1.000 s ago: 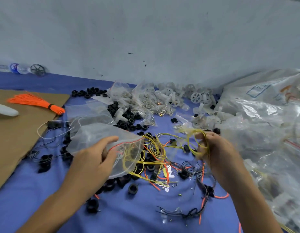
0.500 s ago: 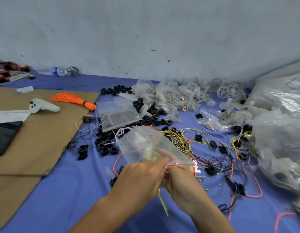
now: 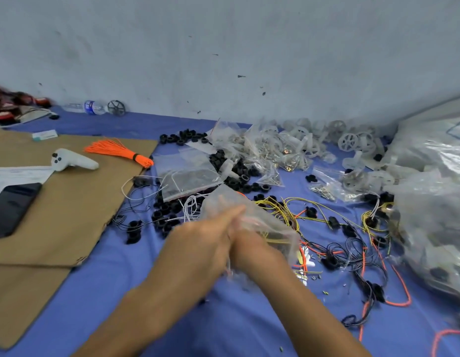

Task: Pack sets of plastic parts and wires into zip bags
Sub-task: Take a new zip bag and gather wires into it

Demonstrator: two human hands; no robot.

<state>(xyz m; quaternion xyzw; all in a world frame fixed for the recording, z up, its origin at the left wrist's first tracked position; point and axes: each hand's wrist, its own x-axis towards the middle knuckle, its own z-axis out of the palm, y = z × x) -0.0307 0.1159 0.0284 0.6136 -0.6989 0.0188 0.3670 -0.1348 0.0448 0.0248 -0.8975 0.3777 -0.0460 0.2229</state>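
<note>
A clear zip bag point(image 3: 252, 217) with a red strip and yellow wire inside is blurred above the blue cloth at centre. My left hand point(image 3: 200, 243) and my right hand point(image 3: 252, 251) are pressed together at its mouth, and both hold the bag. The fingers are too blurred to show exactly how they lie. Loose yellow wires point(image 3: 280, 204), black and red wires point(image 3: 352, 253) and black plastic rings point(image 3: 234, 173) lie on the cloth around the bag.
Brown cardboard point(image 3: 69, 217) at left carries a phone point(image 3: 12, 207), a white controller point(image 3: 72, 161) and an orange tassel point(image 3: 120, 150). Small filled bags point(image 3: 187, 179) and white plastic wheels point(image 3: 347, 141) lie behind. A large plastic sack point(image 3: 435, 197) fills the right side.
My right hand brought the yellow wire from the right to the bag, and both hands came together at its mouth. The view has swung left.
</note>
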